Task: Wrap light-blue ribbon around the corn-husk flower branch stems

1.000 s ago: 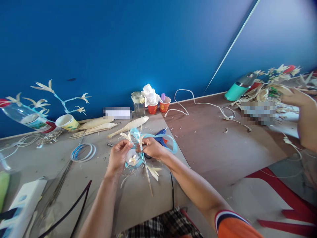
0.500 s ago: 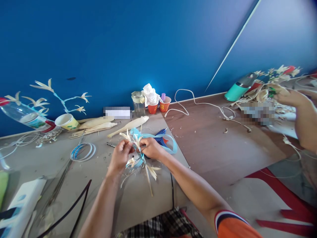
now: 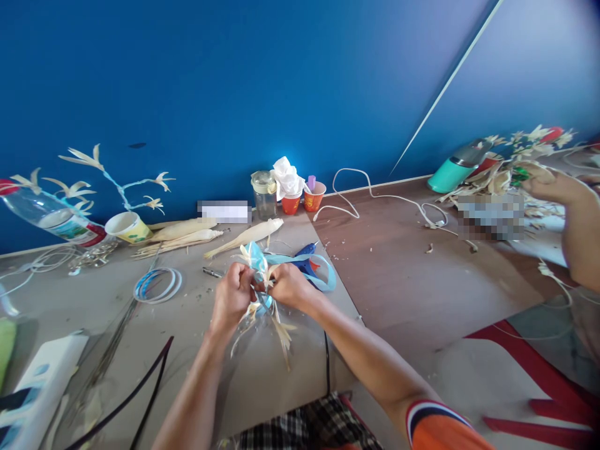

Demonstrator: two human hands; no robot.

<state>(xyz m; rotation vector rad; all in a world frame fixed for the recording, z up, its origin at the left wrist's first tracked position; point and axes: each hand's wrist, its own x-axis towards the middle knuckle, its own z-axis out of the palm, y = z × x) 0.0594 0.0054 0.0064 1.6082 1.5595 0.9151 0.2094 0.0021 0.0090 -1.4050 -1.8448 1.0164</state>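
My left hand (image 3: 230, 296) and my right hand (image 3: 289, 287) meet above the grey mat (image 3: 262, 375), both pinched on a small stem of pale dried-leaf flowers (image 3: 262, 294). A light blue ribbon (image 3: 281, 259) winds round the stem and trails off to the right over the blue glue gun (image 3: 305, 257). Loose leaf strips hang down from the stem below my fingers.
Corn husks (image 3: 244, 236), a coil of blue-white wire (image 3: 157, 285), a yellow cup (image 3: 127, 227) and a tipped bottle (image 3: 51, 222) lie left. A jar (image 3: 264, 195) and red cups (image 3: 312, 196) stand at the wall. Another person's hand (image 3: 557, 187) works at far right near a teal flask (image 3: 452, 169).
My hands have drawn closer together and turned the flower stem; the roll of ribbon seen under my left hand a second ago is now hidden. The other person's hand shifted slightly.
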